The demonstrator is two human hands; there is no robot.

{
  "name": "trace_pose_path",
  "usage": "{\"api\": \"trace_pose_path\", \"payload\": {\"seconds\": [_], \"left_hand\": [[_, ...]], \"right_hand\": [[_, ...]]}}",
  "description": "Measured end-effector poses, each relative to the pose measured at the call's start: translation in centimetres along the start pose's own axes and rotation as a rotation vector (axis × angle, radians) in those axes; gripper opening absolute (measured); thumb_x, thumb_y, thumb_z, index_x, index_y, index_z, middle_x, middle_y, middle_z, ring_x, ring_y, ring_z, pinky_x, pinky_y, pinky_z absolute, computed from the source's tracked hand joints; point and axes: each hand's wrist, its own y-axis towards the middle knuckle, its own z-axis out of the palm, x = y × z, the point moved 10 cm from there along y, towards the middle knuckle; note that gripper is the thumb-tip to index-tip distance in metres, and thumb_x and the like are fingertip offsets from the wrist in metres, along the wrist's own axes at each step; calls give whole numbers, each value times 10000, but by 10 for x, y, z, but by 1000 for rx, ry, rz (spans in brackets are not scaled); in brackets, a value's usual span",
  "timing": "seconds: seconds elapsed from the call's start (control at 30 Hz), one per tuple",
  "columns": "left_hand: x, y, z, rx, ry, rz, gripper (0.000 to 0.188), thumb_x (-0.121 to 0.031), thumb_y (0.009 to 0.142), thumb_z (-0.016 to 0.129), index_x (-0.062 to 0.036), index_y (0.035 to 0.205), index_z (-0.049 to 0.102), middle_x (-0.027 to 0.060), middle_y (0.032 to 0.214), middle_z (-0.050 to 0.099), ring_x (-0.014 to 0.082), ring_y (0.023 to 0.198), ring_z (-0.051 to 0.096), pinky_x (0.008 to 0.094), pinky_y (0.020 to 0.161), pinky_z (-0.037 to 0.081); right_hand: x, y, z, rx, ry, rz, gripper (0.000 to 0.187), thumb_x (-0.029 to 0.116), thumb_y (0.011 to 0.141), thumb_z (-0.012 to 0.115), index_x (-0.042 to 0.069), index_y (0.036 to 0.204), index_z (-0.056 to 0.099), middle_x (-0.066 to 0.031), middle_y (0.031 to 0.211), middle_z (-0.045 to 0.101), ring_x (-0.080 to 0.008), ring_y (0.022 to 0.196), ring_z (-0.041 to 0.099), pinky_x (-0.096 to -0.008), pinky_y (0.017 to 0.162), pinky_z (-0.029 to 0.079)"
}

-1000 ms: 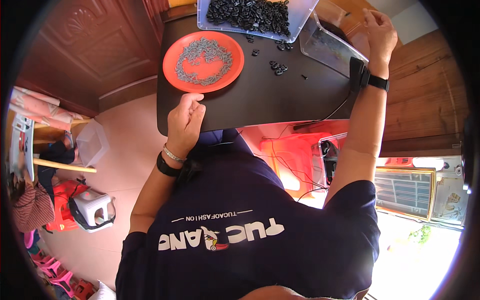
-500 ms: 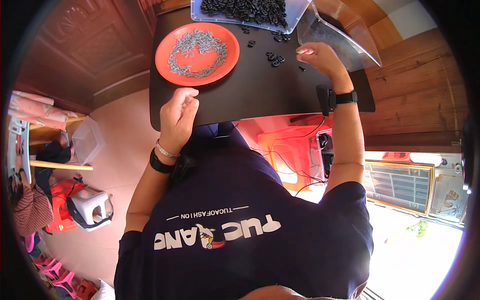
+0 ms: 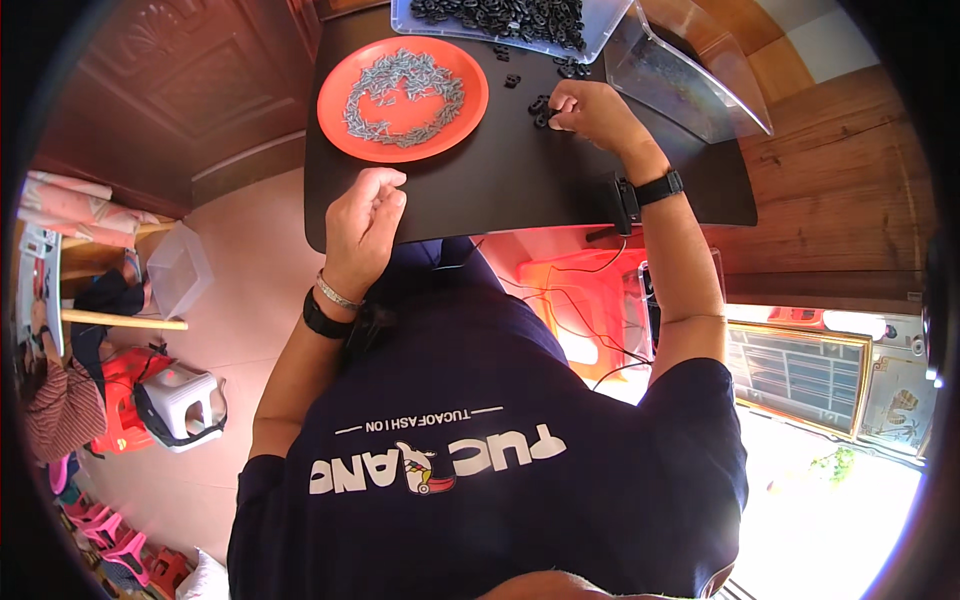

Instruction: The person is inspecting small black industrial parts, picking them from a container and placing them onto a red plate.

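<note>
My left hand (image 3: 365, 225) is at the table's front edge, just below an orange-red plate (image 3: 471, 112). Its fingers are curled with thumb and forefinger together; whatever they pinch is hidden. Many small grey metal screw-like pins (image 3: 404, 72) lie in a rough ring on the plate. My right hand (image 3: 597, 115) is over the right part of the table, fingertips pinched at a small cluster of black plastic pieces (image 3: 541, 110). Those fingers cover part of the cluster, so I cannot see whether one is gripped.
At the far edge a clear bin (image 3: 400, 22) holds a heap of black pieces (image 3: 500, 22). Another transparent bin (image 3: 690, 85) stands at the right. A few loose black pieces (image 3: 512, 81) lie on the dark table (image 3: 480, 195). Cables (image 3: 560, 310) hang below.
My right hand has moved left onto the black cluster from beside it. My left hand keeps its curled pose near the plate. The whole view has shifted slightly.
</note>
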Motion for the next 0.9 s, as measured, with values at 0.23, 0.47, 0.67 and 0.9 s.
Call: {"api": "trace_pose_path", "payload": {"seconds": [0.23, 0.47, 0.67, 0.9], "left_hand": [[-1, -2, -1, 8, -13, -5, 134, -53, 865, 552, 22, 973, 578, 19, 662, 506, 64, 598, 447, 223, 554, 386], [-10, 4, 3, 18, 35, 11, 126, -50, 854, 562, 2, 969, 576, 42, 654, 502, 80, 586, 454, 240, 556, 393], [-6, 13, 52, 307, -334, -264, 166, -178, 908, 533, -22, 962, 545, 26, 713, 550, 92, 639, 519, 246, 574, 434], [5, 10, 48, 237, -288, -296, 157, -173, 891, 528, -19, 891, 502, 35, 717, 558, 84, 626, 526, 235, 533, 429]], "right_hand": [[-8, -11, 9, 106, 256, 131, 131, 113, 780, 707, 49, 826, 602, 11, 697, 582, -69, 632, 540, -209, 587, 441], [53, -33, 19, 82, 782, 93, 179, 140, 781, 734, 34, 874, 623, 8, 725, 603, -69, 630, 551, -207, 582, 459], [108, -46, 58, 212, 1020, 37, 161, 113, 822, 700, 27, 947, 648, -1, 773, 634, -69, 672, 576, -212, 632, 479], [124, -48, 72, 141, 1005, 10, 165, 98, 855, 662, 4, 989, 648, -23, 804, 645, -81, 693, 589, -219, 667, 497]]}}
